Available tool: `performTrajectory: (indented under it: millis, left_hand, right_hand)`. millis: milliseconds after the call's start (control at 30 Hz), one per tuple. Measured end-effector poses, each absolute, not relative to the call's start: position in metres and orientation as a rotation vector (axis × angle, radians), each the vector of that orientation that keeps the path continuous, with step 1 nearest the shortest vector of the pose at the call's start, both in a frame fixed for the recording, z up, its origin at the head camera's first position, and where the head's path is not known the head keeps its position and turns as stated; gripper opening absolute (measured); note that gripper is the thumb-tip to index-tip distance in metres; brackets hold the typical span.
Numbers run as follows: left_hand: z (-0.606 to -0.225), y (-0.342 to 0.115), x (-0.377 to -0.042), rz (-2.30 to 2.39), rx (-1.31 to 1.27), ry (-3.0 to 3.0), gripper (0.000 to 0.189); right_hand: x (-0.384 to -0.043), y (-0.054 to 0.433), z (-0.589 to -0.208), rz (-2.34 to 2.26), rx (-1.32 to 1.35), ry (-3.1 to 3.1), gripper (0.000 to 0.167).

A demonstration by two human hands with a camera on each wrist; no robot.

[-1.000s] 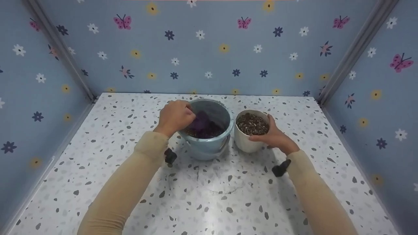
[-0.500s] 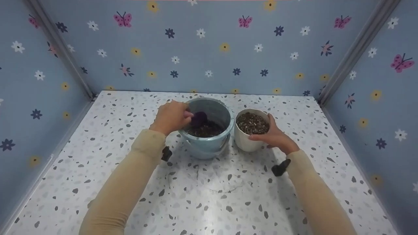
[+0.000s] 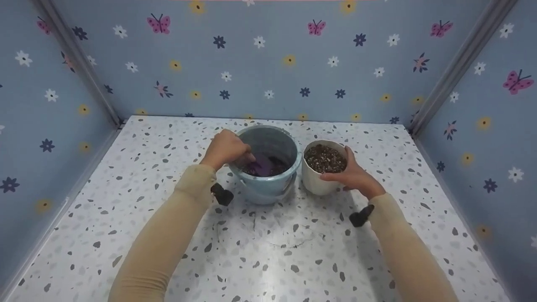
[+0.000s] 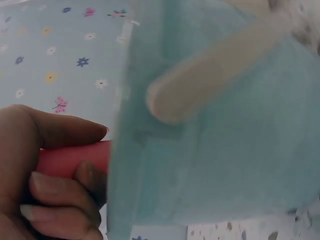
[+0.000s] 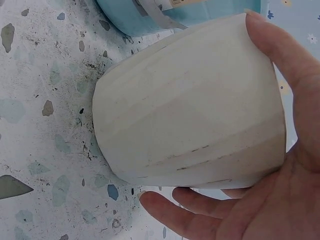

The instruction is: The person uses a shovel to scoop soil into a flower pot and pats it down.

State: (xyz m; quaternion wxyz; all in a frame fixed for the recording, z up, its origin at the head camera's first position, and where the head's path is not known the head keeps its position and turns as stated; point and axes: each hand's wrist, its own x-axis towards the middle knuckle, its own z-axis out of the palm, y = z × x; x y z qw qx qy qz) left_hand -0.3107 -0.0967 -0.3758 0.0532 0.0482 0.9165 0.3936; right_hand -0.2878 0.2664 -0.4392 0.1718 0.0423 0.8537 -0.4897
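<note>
My left hand (image 3: 228,149) grips a small trowel over the left rim of a light blue bucket (image 3: 262,184). The trowel's purple blade (image 3: 262,165) is down inside, against dark soil (image 3: 278,165); its pinkish-red handle (image 4: 75,160) shows between the curled fingers in the left wrist view. To the right stands a white flower pot (image 3: 315,184), nearly full of brown potting mix (image 3: 325,159) with pale specks. My right hand (image 3: 354,176) holds this pot at its right side, thumb and fingers spread around the wall near the rim. In the right wrist view, the fingers curve around the faceted pot.
The bucket's bail has a beige grip (image 4: 200,80), lying against its outer wall. Bucket and pot stand close together on a white speckled table (image 3: 268,251). Blue patterned panels (image 3: 268,63) close off the back and both sides. Dark smudges mark the tabletop beside the pot.
The trowel blade came up toward the bucket's left wall, then went down into the soil again, the left hand moving slightly with it. The right hand and pot stay where they were.
</note>
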Motion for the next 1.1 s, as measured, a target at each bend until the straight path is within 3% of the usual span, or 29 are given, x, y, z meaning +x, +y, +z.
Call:
performTrajectory:
  millis: [300, 1100]
  left_hand:
    - [-0.375, -0.102, -0.31, 1.664, -0.017, 2.297, 0.019]
    - [-0.383, -0.12, -0.307, 1.817, -0.089, 2.153, 0.026]
  right_hand:
    - [-0.29, 0.267, -0.439, -1.385, 0.125, 2.424, 0.143]
    - [-0.286, 0.268, -0.44, -1.389, 0.12, 2.416, 0.142]
